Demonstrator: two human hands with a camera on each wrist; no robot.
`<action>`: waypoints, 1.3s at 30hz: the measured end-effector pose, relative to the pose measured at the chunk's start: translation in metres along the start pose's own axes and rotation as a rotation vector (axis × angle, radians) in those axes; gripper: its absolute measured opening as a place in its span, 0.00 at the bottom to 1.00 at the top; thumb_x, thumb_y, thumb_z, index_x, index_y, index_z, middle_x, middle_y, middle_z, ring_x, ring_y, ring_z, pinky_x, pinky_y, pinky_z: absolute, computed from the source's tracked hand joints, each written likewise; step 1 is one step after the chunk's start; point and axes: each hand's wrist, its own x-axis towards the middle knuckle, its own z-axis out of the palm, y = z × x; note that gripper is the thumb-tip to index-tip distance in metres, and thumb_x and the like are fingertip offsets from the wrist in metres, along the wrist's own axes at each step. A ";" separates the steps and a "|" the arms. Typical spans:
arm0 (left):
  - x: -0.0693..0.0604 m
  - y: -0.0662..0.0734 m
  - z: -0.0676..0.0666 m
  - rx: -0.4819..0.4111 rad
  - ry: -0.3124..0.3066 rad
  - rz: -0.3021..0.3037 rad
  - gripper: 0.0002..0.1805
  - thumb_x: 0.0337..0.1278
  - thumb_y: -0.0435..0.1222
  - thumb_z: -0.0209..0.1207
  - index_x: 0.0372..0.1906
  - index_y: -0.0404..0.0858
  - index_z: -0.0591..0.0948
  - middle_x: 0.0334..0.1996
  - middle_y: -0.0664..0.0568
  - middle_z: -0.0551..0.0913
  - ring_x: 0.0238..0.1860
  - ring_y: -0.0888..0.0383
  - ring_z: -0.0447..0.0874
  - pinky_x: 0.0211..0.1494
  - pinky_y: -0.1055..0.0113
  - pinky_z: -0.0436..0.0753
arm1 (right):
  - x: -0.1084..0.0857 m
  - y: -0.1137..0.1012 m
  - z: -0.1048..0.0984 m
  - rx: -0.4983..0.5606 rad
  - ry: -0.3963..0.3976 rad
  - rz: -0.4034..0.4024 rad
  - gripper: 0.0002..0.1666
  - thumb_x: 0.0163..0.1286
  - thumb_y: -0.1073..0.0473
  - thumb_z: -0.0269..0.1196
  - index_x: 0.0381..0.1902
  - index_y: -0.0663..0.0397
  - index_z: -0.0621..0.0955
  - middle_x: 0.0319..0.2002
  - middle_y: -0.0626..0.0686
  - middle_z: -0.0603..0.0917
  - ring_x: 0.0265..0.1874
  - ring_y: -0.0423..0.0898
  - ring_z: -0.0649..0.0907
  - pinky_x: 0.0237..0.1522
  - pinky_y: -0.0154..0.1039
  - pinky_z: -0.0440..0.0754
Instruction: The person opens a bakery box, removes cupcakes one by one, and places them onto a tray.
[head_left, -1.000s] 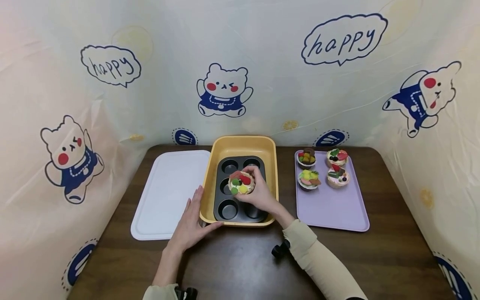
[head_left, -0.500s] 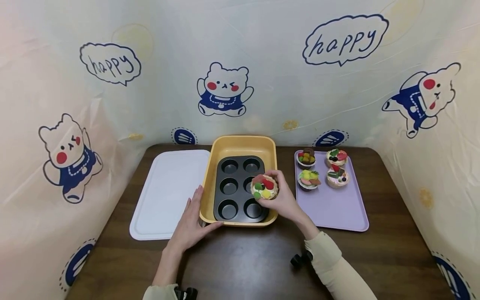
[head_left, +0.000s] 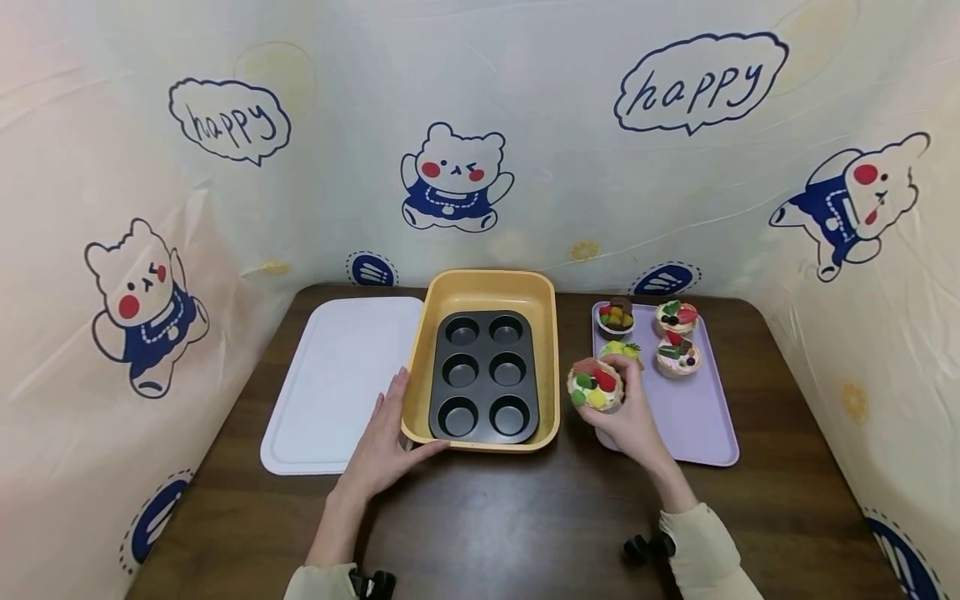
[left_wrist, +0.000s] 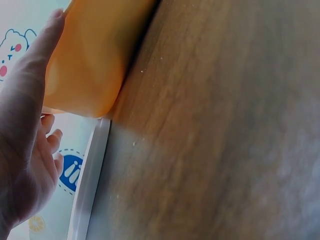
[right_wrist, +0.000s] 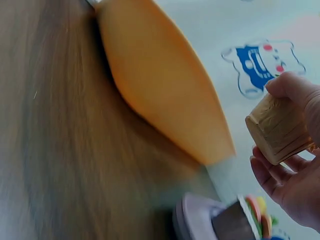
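My right hand (head_left: 637, 425) holds a fruit-topped toy cupcake (head_left: 595, 387) by its sides, over the left edge of the lilac tray (head_left: 693, 421). The cupcake has red, green and yellow pieces on cream. Its pale, pleated base (right_wrist: 280, 130) shows in the right wrist view, between thumb and fingers. My left hand (head_left: 381, 446) rests against the front left corner of the yellow pan (head_left: 491, 289), thumb along the front rim and fingers along the left side. Inside that pan lies a dark muffin tin (head_left: 483, 369), its cups bare.
On the lilac tray's back half stand several other cupcakes: a dark-cupped one (head_left: 615, 317), a strawberry one (head_left: 676, 317), a pink-cream one (head_left: 678, 357), and a yellow-topped one (head_left: 621, 351) partly hidden by my right hand. A white tray (head_left: 337, 383) lies left of the pan.
My right hand has carried the cupcake rightward, from above the muffin tin, past the pan's right rim, to the lilac tray's left edge. My left hand has stayed at the pan's corner.
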 end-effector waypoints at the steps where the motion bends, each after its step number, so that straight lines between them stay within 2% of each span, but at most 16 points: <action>1: 0.000 0.000 0.000 0.001 0.001 0.001 0.76 0.50 0.69 0.76 0.92 0.56 0.39 0.93 0.54 0.46 0.93 0.46 0.44 0.94 0.36 0.48 | -0.002 0.002 -0.004 0.010 0.015 -0.004 0.49 0.64 0.73 0.76 0.77 0.64 0.63 0.71 0.62 0.74 0.64 0.33 0.74 0.63 0.15 0.72; 7: 0.000 0.000 -0.001 -0.002 -0.005 -0.006 0.76 0.50 0.69 0.76 0.92 0.56 0.38 0.93 0.54 0.45 0.93 0.46 0.44 0.94 0.36 0.48 | -0.013 0.019 -0.030 -0.007 0.110 -0.037 0.49 0.62 0.77 0.76 0.75 0.70 0.62 0.69 0.61 0.73 0.62 0.27 0.73 0.61 0.12 0.71; 13: -0.002 0.001 0.001 -0.014 -0.014 -0.015 0.76 0.50 0.69 0.75 0.92 0.56 0.38 0.93 0.54 0.44 0.93 0.48 0.44 0.94 0.37 0.47 | -0.027 0.040 -0.057 -0.109 0.219 -0.041 0.51 0.59 0.78 0.77 0.75 0.73 0.63 0.68 0.60 0.73 0.58 0.23 0.72 0.58 0.10 0.67; 19: -0.003 0.001 0.001 -0.014 -0.015 -0.022 0.76 0.50 0.69 0.75 0.92 0.56 0.38 0.93 0.55 0.43 0.93 0.49 0.44 0.94 0.38 0.47 | -0.040 0.056 -0.080 -0.267 0.306 0.060 0.52 0.59 0.76 0.77 0.76 0.71 0.62 0.69 0.68 0.73 0.56 0.20 0.68 0.56 0.08 0.61; 23: -0.002 0.002 0.001 -0.013 -0.011 -0.022 0.76 0.50 0.70 0.75 0.92 0.56 0.38 0.93 0.55 0.43 0.93 0.49 0.45 0.94 0.39 0.47 | -0.045 0.063 -0.089 -0.325 0.335 0.148 0.53 0.61 0.73 0.78 0.76 0.68 0.62 0.72 0.68 0.73 0.62 0.34 0.73 0.57 0.11 0.59; 26: -0.002 0.002 0.001 -0.012 -0.009 -0.019 0.76 0.50 0.70 0.75 0.92 0.56 0.38 0.93 0.55 0.43 0.93 0.50 0.45 0.95 0.39 0.47 | -0.047 0.068 -0.093 -0.330 0.334 0.192 0.52 0.63 0.70 0.78 0.78 0.67 0.61 0.73 0.69 0.72 0.68 0.52 0.75 0.60 0.16 0.62; 28: -0.002 0.002 0.001 -0.013 -0.009 -0.019 0.76 0.50 0.70 0.75 0.92 0.57 0.38 0.93 0.55 0.43 0.93 0.50 0.44 0.95 0.39 0.46 | -0.047 0.071 -0.094 -0.325 0.333 0.202 0.53 0.64 0.68 0.78 0.78 0.67 0.60 0.74 0.70 0.71 0.71 0.59 0.74 0.64 0.21 0.65; 30: -0.002 0.001 0.001 -0.013 -0.010 -0.018 0.76 0.50 0.71 0.74 0.92 0.57 0.38 0.93 0.55 0.43 0.93 0.50 0.44 0.95 0.39 0.47 | -0.047 0.073 -0.096 -0.326 0.339 0.205 0.53 0.65 0.67 0.78 0.79 0.67 0.60 0.74 0.71 0.71 0.73 0.63 0.74 0.69 0.26 0.67; 35: -0.001 0.001 0.000 -0.009 -0.010 -0.015 0.75 0.50 0.71 0.74 0.92 0.58 0.37 0.93 0.55 0.44 0.93 0.49 0.44 0.94 0.38 0.47 | -0.048 0.074 -0.098 -0.333 0.358 0.231 0.54 0.65 0.67 0.78 0.80 0.65 0.59 0.75 0.71 0.70 0.75 0.65 0.73 0.82 0.48 0.70; 37: -0.002 0.001 -0.001 -0.011 -0.009 -0.016 0.76 0.50 0.70 0.75 0.92 0.58 0.37 0.93 0.55 0.44 0.93 0.49 0.44 0.94 0.38 0.47 | -0.049 0.074 -0.098 -0.327 0.355 0.244 0.55 0.65 0.67 0.77 0.81 0.65 0.58 0.76 0.71 0.69 0.76 0.66 0.72 0.84 0.60 0.68; 39: -0.002 0.002 -0.001 -0.014 -0.009 -0.017 0.76 0.49 0.70 0.75 0.92 0.59 0.37 0.93 0.55 0.44 0.93 0.48 0.44 0.94 0.38 0.47 | -0.050 0.074 -0.099 -0.324 0.347 0.254 0.55 0.66 0.67 0.77 0.81 0.66 0.57 0.77 0.72 0.68 0.77 0.67 0.71 0.85 0.67 0.67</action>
